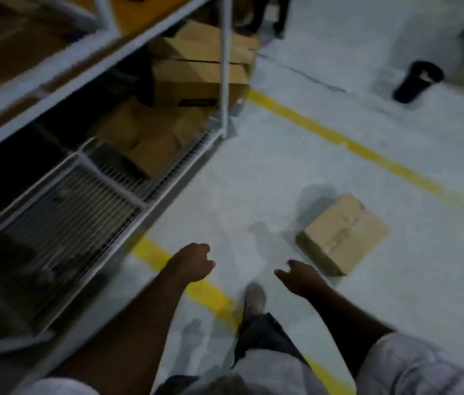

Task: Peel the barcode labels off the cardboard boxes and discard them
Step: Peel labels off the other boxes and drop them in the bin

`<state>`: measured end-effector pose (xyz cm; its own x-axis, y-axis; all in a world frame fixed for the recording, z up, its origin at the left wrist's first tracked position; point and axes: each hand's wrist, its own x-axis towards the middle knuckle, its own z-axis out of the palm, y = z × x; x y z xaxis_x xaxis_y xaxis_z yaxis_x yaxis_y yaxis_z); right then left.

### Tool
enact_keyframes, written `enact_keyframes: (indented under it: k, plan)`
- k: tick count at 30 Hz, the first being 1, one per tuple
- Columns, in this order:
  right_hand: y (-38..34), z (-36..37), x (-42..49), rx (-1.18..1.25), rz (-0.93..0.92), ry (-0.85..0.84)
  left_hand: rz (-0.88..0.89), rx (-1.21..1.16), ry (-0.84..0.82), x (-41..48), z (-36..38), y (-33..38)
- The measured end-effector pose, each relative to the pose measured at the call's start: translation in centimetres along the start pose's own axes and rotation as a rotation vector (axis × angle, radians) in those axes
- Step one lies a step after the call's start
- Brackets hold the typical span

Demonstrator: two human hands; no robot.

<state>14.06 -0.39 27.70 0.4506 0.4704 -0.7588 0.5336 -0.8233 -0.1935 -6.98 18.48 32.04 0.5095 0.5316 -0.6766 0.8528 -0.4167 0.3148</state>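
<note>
One small cardboard box [343, 235] lies on the grey floor [253, 181], to the person's right and just ahead of the right hand [300, 277], not touched. More cardboard boxes [191, 78] sit stacked on the low shelves of the white metal rack [225, 67] at left. The left hand [193, 262] and the right hand both hang in front of the body, fingers loosely curled, and we see nothing in either. Blur hides fine detail.

We see tape along the box's top seam but cannot make out a barcode label. We judge the box light and stiff enough to lift by an edge, though its walls would dent if squeezed. A label would be thin, sticky and tear-prone. It is best to lift a corner with a nail and pull slow and flat. A black bin-like object [418, 81] stands far right, well apart.
</note>
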Motion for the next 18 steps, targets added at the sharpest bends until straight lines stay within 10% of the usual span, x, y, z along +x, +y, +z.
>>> enact_keyframes:
  k: [10,18]
  plan:
    - [18.3,-13.4,2.3,0.421,0.384,0.268,0.452,0.252,-0.178,13.2,-0.1,29.9]
    - [24.5,-14.7,8.7,0.708,0.576,0.323,0.550,0.370,-0.273,25.0,3.0,39.5]
